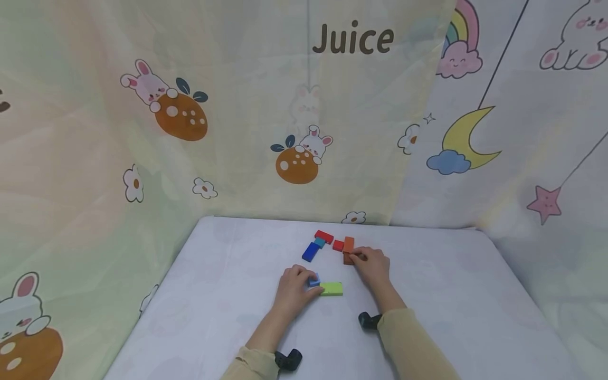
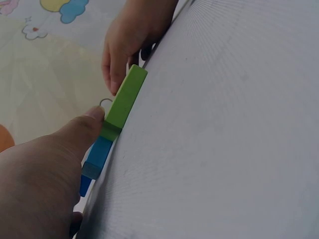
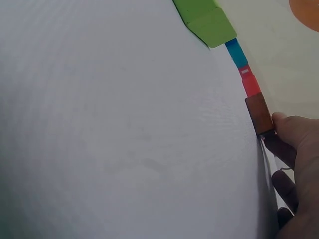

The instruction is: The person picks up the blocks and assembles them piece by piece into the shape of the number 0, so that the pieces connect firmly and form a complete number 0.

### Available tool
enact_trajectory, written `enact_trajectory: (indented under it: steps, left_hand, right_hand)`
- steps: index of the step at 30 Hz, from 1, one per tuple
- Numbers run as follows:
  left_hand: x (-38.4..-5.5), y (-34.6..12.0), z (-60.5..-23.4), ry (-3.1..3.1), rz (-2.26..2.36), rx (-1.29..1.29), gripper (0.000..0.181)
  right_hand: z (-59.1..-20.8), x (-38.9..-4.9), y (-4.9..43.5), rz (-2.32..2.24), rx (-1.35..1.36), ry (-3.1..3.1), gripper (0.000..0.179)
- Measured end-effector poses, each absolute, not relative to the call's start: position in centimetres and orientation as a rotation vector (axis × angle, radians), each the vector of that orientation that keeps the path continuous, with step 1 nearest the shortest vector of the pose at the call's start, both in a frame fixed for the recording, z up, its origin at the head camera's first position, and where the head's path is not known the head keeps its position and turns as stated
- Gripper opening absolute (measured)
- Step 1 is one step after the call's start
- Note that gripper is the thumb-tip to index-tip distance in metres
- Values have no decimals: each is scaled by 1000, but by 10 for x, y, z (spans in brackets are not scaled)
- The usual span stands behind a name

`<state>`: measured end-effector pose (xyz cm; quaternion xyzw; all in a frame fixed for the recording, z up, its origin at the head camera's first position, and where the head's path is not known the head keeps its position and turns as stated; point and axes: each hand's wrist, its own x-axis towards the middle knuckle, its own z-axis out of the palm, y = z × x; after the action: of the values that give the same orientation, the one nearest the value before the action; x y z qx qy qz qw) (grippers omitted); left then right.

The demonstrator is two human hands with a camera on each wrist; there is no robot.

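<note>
My left hand [image 1: 293,291] holds a light blue block [image 1: 314,281] between curled fingers and thumb. A lime green block [image 1: 331,288] lies against its right side, and in the left wrist view the thumb tip overlaps the green block [image 2: 125,97]. Farther back on the right, my right hand [image 1: 374,268] pinches a brown block [image 1: 348,259] with thumb and forefinger. An orange block [image 1: 349,244] lies just behind that one. In the right wrist view the thumb rests at the side of the brown block [image 3: 259,113], with the other fingers loosely bent below.
Behind the hands, a dark blue block [image 1: 311,252], a teal block [image 1: 320,242], a long red block [image 1: 324,236] and a small red block [image 1: 338,245] form a broken curve on the white table [image 1: 451,295]. Patterned cloth hangs at the table's back edge.
</note>
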<state>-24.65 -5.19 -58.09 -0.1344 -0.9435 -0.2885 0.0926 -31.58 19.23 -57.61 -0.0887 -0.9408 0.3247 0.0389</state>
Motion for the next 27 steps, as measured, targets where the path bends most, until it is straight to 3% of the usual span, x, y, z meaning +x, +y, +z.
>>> enact_trajectory:
  steps: [27]
  left_hand:
    - [-245, -51, -581, -2799, -864, -388, 31]
  right_hand:
    - [-580, -292, 189, 1016, -178, -2862, 15]
